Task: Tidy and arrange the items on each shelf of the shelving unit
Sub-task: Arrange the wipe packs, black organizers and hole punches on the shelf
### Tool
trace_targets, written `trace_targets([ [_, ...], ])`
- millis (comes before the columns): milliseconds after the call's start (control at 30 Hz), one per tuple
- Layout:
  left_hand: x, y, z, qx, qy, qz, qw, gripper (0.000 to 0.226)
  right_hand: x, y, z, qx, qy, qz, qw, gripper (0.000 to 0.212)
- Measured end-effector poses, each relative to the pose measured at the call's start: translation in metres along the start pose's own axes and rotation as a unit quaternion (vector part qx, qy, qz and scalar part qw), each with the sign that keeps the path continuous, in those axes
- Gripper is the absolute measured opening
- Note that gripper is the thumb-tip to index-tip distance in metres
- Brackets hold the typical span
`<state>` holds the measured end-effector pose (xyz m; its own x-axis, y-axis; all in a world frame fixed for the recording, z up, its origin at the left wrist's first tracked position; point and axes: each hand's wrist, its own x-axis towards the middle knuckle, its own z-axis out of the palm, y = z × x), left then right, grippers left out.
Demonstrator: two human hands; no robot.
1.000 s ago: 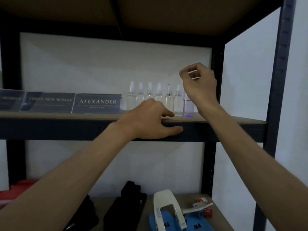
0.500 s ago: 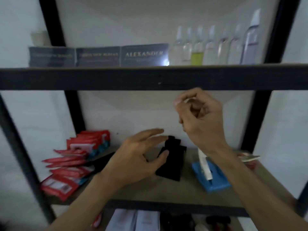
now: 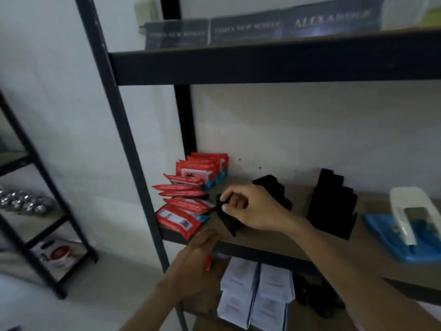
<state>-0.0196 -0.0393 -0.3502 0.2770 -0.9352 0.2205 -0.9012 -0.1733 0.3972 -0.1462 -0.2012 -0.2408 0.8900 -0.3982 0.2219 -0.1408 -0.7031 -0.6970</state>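
My right hand [image 3: 248, 206] grips the top of a black stepped holder [image 3: 228, 219] lying tilted near the front of the middle shelf [image 3: 286, 240]. Just left of it lie several red packets [image 3: 188, 201], some stacked, some standing at the back. My left hand [image 3: 198, 261] is below the shelf's front edge, fingers curled around a small red thing, most of which is hidden. Two more black stepped holders stand behind: one [image 3: 274, 187] partly hidden by my right hand, one [image 3: 331, 201] to the right.
A blue and white hole punch [image 3: 405, 230] sits at the shelf's right. Dark name plates [image 3: 245, 29] line the upper shelf. White packets [image 3: 255, 292] and black items fill the lower shelf. A second rack [image 3: 35, 211] with shiny objects stands left. A black upright post [image 3: 124, 130] frames the unit.
The view dropped from the upper shelf to the middle one and swung left. My right hand came down and took hold of the black holder. My left hand sank below the shelf edge.
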Motion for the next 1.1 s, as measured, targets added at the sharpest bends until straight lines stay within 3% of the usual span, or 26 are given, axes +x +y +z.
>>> trace_targets([
  [100,0.008,-0.021,0.019,0.051,-0.004,0.031,0.998,0.09,0.031,-0.009,0.033,-0.013,-0.056,0.004,0.998,0.012],
  [200,0.016,-0.037,0.038,0.076,0.004,0.048,0.996,0.09,0.059,-0.014,0.058,-0.014,-0.063,0.003,0.998,0.016],
  [467,0.016,-0.06,0.072,0.075,0.046,0.066,0.994,0.09,0.091,-0.008,0.106,-0.186,-0.127,0.043,0.973,0.089],
  [567,0.016,-0.061,0.077,0.049,0.037,0.052,0.997,0.086,0.095,-0.004,0.124,-0.223,-0.143,0.055,0.963,0.105],
  [767,0.017,-0.071,0.082,0.088,0.024,0.08,0.993,0.078,0.105,-0.004,0.138,-0.279,-0.109,0.043,0.953,0.097],
  [900,0.015,-0.07,0.076,0.143,0.026,0.086,0.986,0.083,0.11,-0.001,0.123,-0.219,-0.104,0.025,0.97,0.084],
  [1100,0.007,-0.065,0.06,0.045,0.047,0.12,0.991,0.082,0.105,0.002,0.096,-0.15,-0.098,0.032,0.983,0.063],
])
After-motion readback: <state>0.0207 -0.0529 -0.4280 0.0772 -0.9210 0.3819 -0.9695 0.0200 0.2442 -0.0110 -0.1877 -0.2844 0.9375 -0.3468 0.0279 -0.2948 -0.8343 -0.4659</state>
